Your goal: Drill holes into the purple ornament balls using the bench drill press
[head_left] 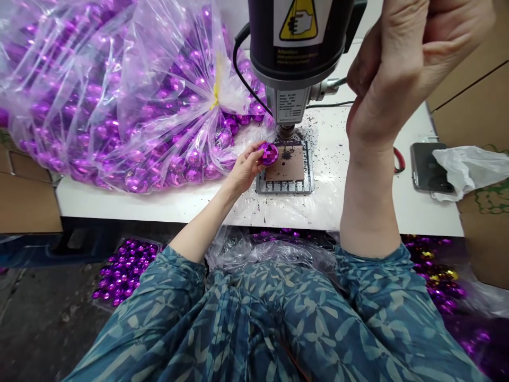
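Between the fingertips of my left hand (247,165) is a purple mirror-faceted ball (269,154), held over the left part of a brown board (296,165). That board lies on the slotted metal base (284,187) of a bench drill press (298,58), dusted with dark shavings. My right hand (401,63) is raised at the upper right, its fingers curled round the feed lever (339,83) of the drill press; the grip end is hidden inside the hand. The drill's chuck (285,131) sits just above and behind the ball, apart from my fingers.
A big clear bag (119,95) of purple balls, tied in yellow, covers the left of the white table (159,206). On the right lie a phone (429,167), a crumpled plastic bag (473,167) and a red-handled tool (398,160). A black cable (238,58) hangs beside the drill.
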